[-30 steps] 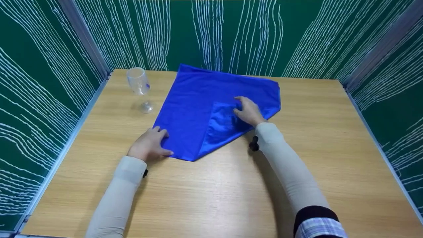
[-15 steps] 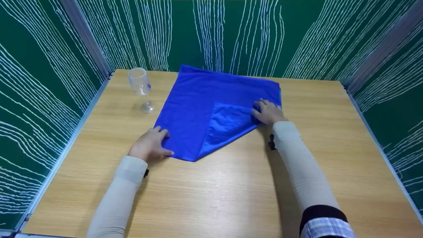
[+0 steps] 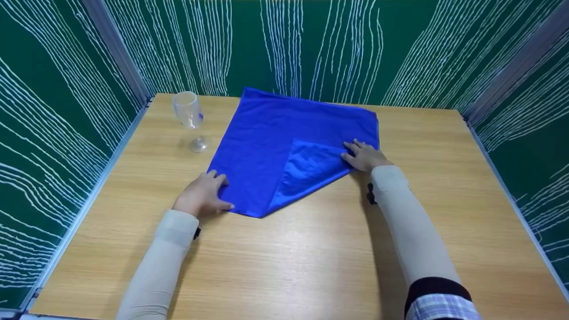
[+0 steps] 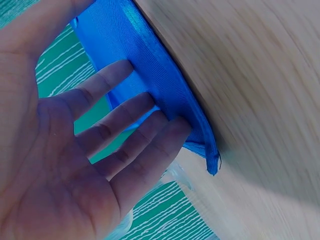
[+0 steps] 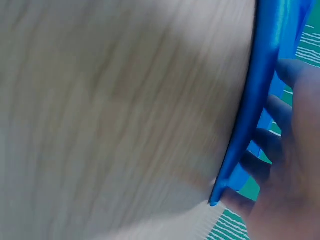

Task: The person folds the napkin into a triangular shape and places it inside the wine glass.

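Observation:
A blue cloth (image 3: 258, 146) lies on the table, one part folded over so that its shinier side (image 3: 306, 169) faces up. At the cloth's near left corner, my left hand (image 3: 202, 191) rests its fingertips on the fabric with fingers spread. In the left wrist view the fingers (image 4: 140, 120) are nearly straight and touch the cloth (image 4: 165, 85) beside its edge. My right hand (image 3: 365, 156) lies on the right end of the folded part, fingers extended. The right wrist view shows its fingertips on the cloth (image 5: 245, 115) along the folded edge.
A clear stemmed glass (image 3: 189, 115) stands upright on the table, left of the cloth. Green walls (image 3: 329, 49) with white wavy lines border the wooden table (image 3: 284, 266) at the back and both sides.
My right hand has slid to the right across the folded part, to its right end. My left hand has stayed at the near left corner.

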A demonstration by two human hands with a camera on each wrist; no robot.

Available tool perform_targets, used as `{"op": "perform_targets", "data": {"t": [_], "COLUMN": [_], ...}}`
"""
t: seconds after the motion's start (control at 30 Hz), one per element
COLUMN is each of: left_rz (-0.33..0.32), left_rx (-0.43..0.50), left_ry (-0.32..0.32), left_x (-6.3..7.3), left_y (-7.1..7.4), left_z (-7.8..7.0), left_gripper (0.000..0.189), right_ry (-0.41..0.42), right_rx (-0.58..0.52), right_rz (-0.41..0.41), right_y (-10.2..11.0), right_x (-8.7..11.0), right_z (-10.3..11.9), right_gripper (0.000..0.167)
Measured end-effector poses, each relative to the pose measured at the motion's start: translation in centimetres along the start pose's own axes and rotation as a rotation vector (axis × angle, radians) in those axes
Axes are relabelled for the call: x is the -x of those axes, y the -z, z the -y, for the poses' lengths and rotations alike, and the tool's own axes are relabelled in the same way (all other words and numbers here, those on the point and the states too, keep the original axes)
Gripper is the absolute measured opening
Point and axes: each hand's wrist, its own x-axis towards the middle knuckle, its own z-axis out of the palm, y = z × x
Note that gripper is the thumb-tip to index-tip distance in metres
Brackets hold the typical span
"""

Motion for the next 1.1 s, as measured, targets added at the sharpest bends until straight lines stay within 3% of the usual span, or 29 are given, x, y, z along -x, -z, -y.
{"op": "perform_targets", "data": {"t": [0.3,0.53,0.77,1.1], "left_rz": [0.053,0.078,0.067,0.076], "left_rx": [-0.004,-0.030,-0.049,-0.095], "left_ry": [0.057,0.161,0.184,0.225], "left_x": [-0.5,-1.4,-2.6,-3.7], "left_y": [0.0,-0.2,-0.7,-1.5], "left_z": [-1.2,-4.1,-6.8,-8.3], "left_gripper": [0.075,0.079,0.079,0.079], "right_ry": [-0.014,-0.024,-0.037,-0.055], "right_rx": [-0.005,-0.018,-0.009,-0.009], "right_rz": [0.058,0.072,0.092,0.104], "right_y": [0.5,0.5,0.6,0.5], "right_x": [0.8,1.5,2.6,3.8], "right_z": [-0.3,-0.8,-1.1,-1.6], "right_gripper": [0.067,0.067,0.069,0.073]}}
